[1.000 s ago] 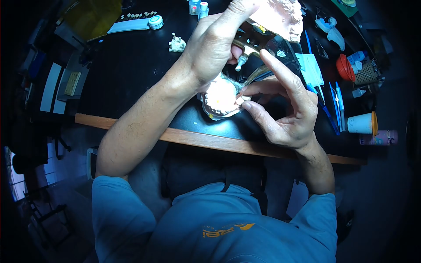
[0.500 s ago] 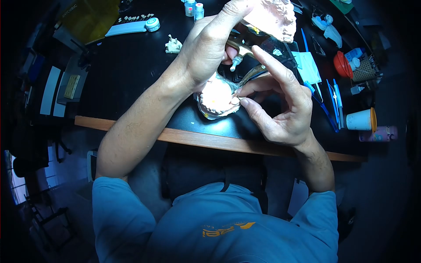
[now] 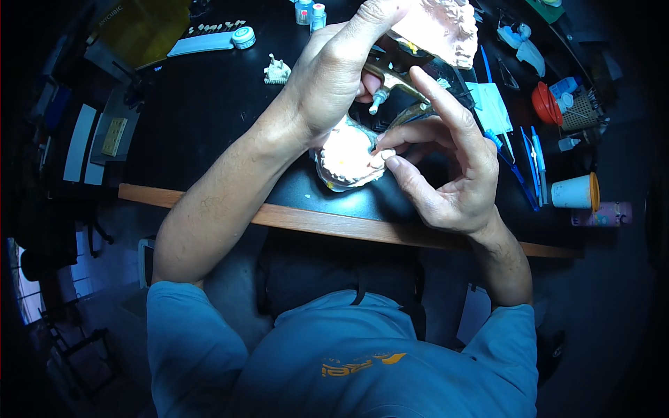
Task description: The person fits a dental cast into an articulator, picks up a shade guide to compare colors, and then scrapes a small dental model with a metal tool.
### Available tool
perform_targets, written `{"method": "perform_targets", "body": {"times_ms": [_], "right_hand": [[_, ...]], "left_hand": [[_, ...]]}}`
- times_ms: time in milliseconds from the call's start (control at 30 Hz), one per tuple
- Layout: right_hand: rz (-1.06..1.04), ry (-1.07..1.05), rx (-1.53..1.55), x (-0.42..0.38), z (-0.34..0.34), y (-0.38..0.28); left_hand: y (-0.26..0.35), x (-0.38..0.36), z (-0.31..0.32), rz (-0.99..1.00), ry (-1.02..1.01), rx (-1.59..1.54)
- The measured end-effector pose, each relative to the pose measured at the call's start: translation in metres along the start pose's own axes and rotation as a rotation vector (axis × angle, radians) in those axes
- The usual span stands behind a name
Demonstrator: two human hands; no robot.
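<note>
My left hand [image 3: 327, 80] is closed around the brass frame of a dental articulator [image 3: 398, 78], its thumb up against the pink upper dental cast [image 3: 446, 31]. Below that wrist sits the lower dental cast [image 3: 341, 164], washed out by bright light, close over the table's front. A small tooth-shaped dental crown [image 3: 387, 155] is at the right end of its tooth row. My right hand [image 3: 456, 164] pinches at this crown with thumb and a fingertip, one finger stretched upward. Its other fingers are partly hidden behind.
A wooden edge [image 3: 327, 221] borders the black table. On the right lie blue-handled tools [image 3: 536, 164], a face mask [image 3: 490, 104], a white cup [image 3: 571, 191] and a red bowl [image 3: 546, 103]. At the left are a small tooth model [image 3: 277, 70], a round jar [image 3: 243, 37] and bottles [image 3: 318, 17].
The crown shows more plainly now, slightly right of where the fingertips were. My right hand's raised finger has shifted a little up and right; the articulator and upper cast moved slightly right.
</note>
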State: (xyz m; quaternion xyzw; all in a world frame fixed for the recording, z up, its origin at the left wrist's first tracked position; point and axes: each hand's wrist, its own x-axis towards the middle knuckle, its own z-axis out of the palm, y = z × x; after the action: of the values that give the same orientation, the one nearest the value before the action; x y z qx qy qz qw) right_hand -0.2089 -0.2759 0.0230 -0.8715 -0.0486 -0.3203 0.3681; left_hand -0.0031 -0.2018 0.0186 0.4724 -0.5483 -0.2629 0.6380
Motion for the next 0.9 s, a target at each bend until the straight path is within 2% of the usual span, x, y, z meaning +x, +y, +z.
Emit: {"method": "perform_targets", "body": {"times_ms": [533,900], "right_hand": [[-0.073,-0.011,-0.043,0.0014,-0.0039,0.0017],[-0.098,0.081,-0.087,0.0014,-0.0038,0.0059]], "left_hand": [[0.0019,0.0001,0.001,-0.006,0.002,-0.009],[0.0055,-0.0006,-0.0016,0.004,0.005,0.007]]}}
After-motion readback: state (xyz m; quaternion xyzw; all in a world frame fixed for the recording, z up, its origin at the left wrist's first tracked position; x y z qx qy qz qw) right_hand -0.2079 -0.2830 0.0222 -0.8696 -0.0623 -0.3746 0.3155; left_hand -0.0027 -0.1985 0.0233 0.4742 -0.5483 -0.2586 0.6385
